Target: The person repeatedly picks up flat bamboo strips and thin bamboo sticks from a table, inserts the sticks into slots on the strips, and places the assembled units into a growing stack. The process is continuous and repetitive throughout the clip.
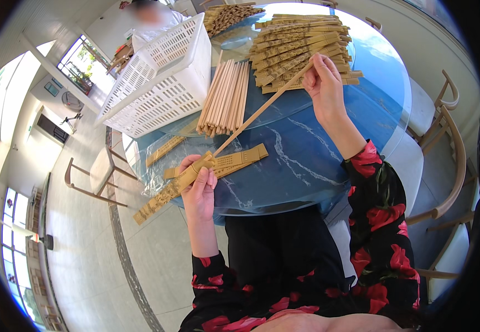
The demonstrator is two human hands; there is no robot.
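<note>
My left hand [198,185] pinches a gold-brown printed paper chopstick sleeve [159,202] near its upper end, over the table's front edge. High on the right, my right hand [324,83] grips the far end of wooden chopsticks [267,106]; whether one or two, I cannot tell. They slant down to the left, their lower end at the mouth of the sleeve. Beside my left hand, a few more flat sleeves [245,158] lie on the table. Beyond them rests a bundle of bare chopsticks [227,97]. A large heap of gold-brown sleeves [301,50] lies past my right hand.
A white slotted plastic basket [162,97] stands at the left on the round blue glass-topped table [312,188]. At the far edge lies another brown pile [231,17]. Wooden chairs [444,166] flank the table, and another person [157,22] is behind the basket.
</note>
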